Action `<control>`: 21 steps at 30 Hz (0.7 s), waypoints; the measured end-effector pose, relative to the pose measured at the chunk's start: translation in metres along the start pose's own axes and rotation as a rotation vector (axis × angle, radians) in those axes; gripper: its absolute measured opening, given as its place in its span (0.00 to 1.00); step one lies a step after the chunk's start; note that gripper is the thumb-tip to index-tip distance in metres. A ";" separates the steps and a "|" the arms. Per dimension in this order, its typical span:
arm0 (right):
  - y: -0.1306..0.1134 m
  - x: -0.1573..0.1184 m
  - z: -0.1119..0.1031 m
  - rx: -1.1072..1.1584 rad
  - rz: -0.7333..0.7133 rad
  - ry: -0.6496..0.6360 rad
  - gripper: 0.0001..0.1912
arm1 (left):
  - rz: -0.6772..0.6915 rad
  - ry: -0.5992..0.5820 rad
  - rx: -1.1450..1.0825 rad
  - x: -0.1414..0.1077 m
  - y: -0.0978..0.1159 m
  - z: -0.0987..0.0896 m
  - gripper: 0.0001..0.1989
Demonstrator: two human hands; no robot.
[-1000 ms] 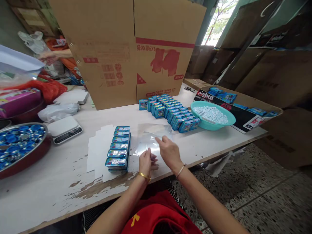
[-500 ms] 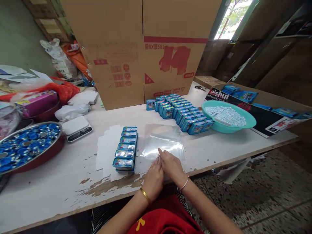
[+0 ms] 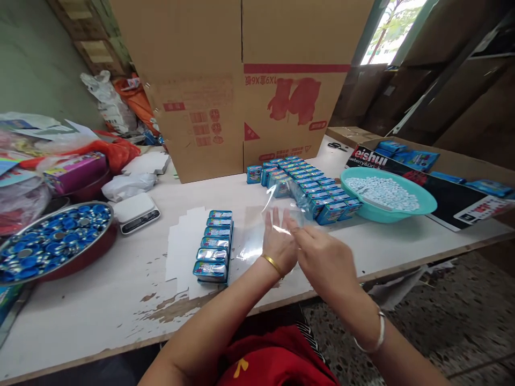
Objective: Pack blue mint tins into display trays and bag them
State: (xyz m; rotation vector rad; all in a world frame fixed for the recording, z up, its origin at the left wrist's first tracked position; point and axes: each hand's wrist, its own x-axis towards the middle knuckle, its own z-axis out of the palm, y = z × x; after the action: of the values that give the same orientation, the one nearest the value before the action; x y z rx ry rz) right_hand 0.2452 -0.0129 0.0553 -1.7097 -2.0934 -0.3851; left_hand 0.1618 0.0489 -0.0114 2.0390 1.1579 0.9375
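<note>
In front of me a clear plastic bag point(image 3: 270, 199) is lifted off the table. My right hand point(image 3: 328, 262) is closed, its thumb and fingers pinching the bag's near edge. Close beside it, my left hand point(image 3: 279, 244) has its fingers stretched out against the film; whether they are inside the bag or behind it I cannot tell. More clear film point(image 3: 250, 236) lies flat on the table below. Left of it stands a row of small blue tins point(image 3: 215, 243), next to white card sheets point(image 3: 181, 244).
A larger group of blue tins point(image 3: 309, 185) stands further back, beside a turquoise bowl point(image 3: 426, 206) of white pellets. At the left are a white scale point(image 3: 134, 209) and a red bowl point(image 3: 90, 254) of blue-and-silver pieces. A big cardboard box point(image 3: 209, 80) rises behind.
Both hands have moved forward and right, up from the film on the table. The bag now hangs raised, and the right hand has closed on its edge. The left fingers have straightened.
</note>
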 end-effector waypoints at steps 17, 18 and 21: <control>-0.063 0.010 0.081 0.102 -0.018 -0.720 0.23 | -0.503 0.395 -0.309 -0.062 -0.086 -0.182 0.21; -0.070 0.009 0.087 0.127 -0.026 -0.760 0.22 | -0.630 0.381 -0.377 -0.061 -0.101 -0.178 0.25; -0.090 0.003 0.104 0.238 -0.047 -0.828 0.19 | -0.876 0.247 -0.668 -0.063 -0.130 -0.154 0.33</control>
State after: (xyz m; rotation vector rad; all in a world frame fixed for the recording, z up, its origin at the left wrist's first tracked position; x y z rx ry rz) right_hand 0.1430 0.0185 -0.0303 -1.8529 -2.5726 0.6570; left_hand -0.0452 0.0734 -0.0427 0.7692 1.4213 0.9316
